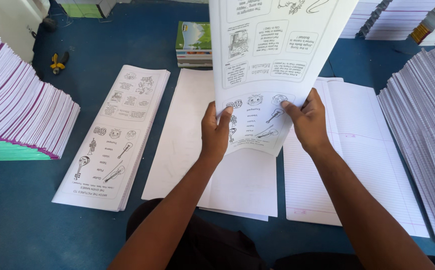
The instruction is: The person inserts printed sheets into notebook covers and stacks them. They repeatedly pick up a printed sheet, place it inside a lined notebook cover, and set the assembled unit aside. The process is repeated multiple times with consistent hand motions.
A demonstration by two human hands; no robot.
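While pinched: sheet (270,60) btwn both hands.

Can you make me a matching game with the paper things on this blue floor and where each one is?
Things:
1. printed picture sheet
2. stack of printed picture sheets
3. lined white paper
4. small pile of green-covered books

Places:
A. far side, lying flat
B. held up in both hands
C. flat on the left
D. flat on the right

Pairs: 1-B, 2-C, 3-D, 4-A
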